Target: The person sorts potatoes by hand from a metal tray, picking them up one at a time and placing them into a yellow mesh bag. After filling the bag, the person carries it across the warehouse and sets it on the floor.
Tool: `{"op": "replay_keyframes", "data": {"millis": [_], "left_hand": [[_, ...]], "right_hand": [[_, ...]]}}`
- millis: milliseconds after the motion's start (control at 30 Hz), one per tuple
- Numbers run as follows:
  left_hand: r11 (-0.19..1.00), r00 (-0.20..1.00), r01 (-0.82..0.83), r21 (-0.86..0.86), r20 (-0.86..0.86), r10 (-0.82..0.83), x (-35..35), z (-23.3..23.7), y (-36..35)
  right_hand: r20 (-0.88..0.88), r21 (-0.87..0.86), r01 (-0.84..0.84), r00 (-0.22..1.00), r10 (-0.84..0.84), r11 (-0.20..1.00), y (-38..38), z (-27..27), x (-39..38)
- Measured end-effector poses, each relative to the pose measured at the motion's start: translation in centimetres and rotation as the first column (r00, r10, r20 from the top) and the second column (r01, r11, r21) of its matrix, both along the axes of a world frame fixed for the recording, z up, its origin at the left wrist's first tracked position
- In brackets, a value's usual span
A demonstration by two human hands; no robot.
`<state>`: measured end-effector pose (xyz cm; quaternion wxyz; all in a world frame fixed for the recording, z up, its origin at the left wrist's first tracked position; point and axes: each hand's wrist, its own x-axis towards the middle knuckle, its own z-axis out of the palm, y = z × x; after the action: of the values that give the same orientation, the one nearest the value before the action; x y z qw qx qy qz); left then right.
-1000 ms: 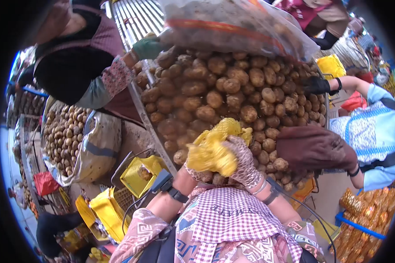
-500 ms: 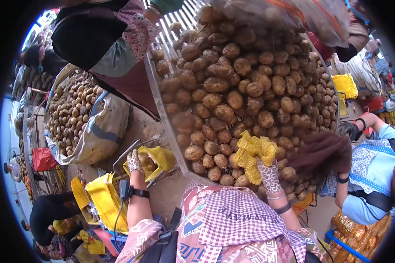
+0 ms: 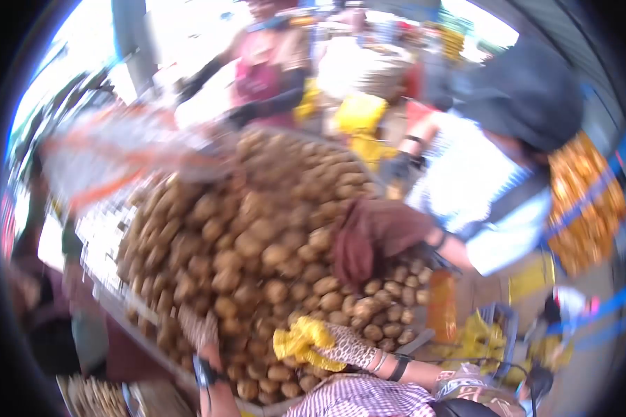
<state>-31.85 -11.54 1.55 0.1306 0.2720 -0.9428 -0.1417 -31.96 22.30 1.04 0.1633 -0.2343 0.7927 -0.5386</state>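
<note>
A broad heap of brown potatoes (image 3: 226,260) fills the metal-rimmed table before me. My right hand (image 3: 351,347), in a spotted glove, grips a bunched, bumpy yellow cloth (image 3: 302,340) at the near side of the heap. My left hand (image 3: 200,330), gloved as well, is over the potatoes at the near left. Motion blurs its fingers, and I cannot make out whether it holds one. To the right, a co-worker's arm reaches over the heap with a brown cloth (image 3: 375,240) covering the hand.
A co-worker in light blue and a dark hat (image 3: 525,97) stands at the right. Across the table, another person is near a clear plastic sack (image 3: 139,149) with orange stripes. Filled orange net bags (image 3: 584,201) are stacked far right. Yellow bags (image 3: 362,115) lie beyond the table.
My view has swung to the right. My left hand has left the yellow bag on the stand and come over the potatoes. The right hand still grips the yellow cloth.
</note>
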Motion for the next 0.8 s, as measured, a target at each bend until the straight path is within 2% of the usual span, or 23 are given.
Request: {"op": "replay_keyframes", "data": {"millis": [67, 100, 133, 200, 267, 333, 367, 433, 467, 533, 600, 700, 733, 800], "left_hand": [[0.998, 0.999, -0.038, -0.059, 0.024, 0.039, -1.6, -0.9, 0.0], [0.996, 0.998, -0.055, -0.077, 0.026, 0.057, -2.1, -1.0, -0.1], [0.993, 0.997, -0.069, -0.095, 0.037, 0.073, -2.7, -1.2, -0.5], [0.993, 0.995, -0.089, -0.083, 0.045, 0.093, -3.5, -1.2, -1.3], [0.994, 0.992, -0.057, -0.090, 0.112, 0.067, -3.9, -0.8, -0.5], [0.996, 0.983, -0.051, -0.070, 0.172, 0.063, -3.7, -1.5, -0.8], [0.999, 0.991, -0.003, -0.043, 0.130, 0.008, -3.5, -2.7, -1.3], [0.991, 0.995, -0.003, 0.136, 0.095, -0.010, -3.7, -1.4, 0.6], [0.989, 0.996, -0.004, 0.150, 0.084, -0.009, -3.8, -2.3, 0.0], [0.985, 0.993, 0.114, 0.130, 0.029, -0.118, -3.7, -4.4, -2.0], [0.980, 0.989, 0.144, 0.139, 0.014, -0.147, -3.8, -3.7, -1.8], [0.973, 0.985, 0.170, 0.156, -0.015, -0.169, -3.7, -2.3, -1.2], [0.969, 0.983, 0.186, 0.162, -0.029, -0.184, -3.7, -1.7, -1.0], [0.954, 0.970, 0.241, 0.180, -0.071, -0.232, -3.3, -0.3, -0.3]], "right_hand": [[-0.075, 0.275, 0.166, 0.986, -0.151, 0.947, 2.0, 3.9, -0.4], [-0.352, 0.189, 0.296, 0.911, -0.216, 0.936, 3.0, 3.6, -0.5], [-0.384, 0.174, 0.328, 0.891, -0.243, 0.929, 3.5, 1.2, -1.2], [-0.415, 0.228, 0.394, 0.866, -0.278, 0.890, 3.1, 2.5, -1.5], [-0.220, 0.585, 0.202, 0.972, -0.086, 0.786, 3.0, 0.0, -2.2], [-0.162, 0.735, 0.049, 0.981, 0.105, 0.676, 2.1, -0.3, -2.4], [-0.191, 0.704, 0.065, 0.976, 0.100, 0.707, 2.1, -1.4, -2.3], [-0.186, 0.671, 0.047, 0.977, 0.106, 0.740, 2.4, -1.9, -2.1], [-0.181, 0.704, 0.017, 0.971, 0.156, 0.710, 2.8, 0.0, -2.0], [-0.172, 0.700, -0.017, 0.966, 0.192, 0.714, 3.3, 2.1, -1.7], [-0.204, 0.692, 0.003, 0.960, 0.192, 0.722, 3.7, 2.0, -1.6], [-0.305, 0.779, 0.045, 0.899, 0.314, 0.626, 4.0, -0.4, -2.4], [-0.210, 0.708, -0.008, 0.952, 0.222, 0.707, 4.0, -3.2, -3.5], [-0.054, 0.593, 0.004, 0.998, 0.035, 0.805, 5.2, -1.0, -5.6]]}}
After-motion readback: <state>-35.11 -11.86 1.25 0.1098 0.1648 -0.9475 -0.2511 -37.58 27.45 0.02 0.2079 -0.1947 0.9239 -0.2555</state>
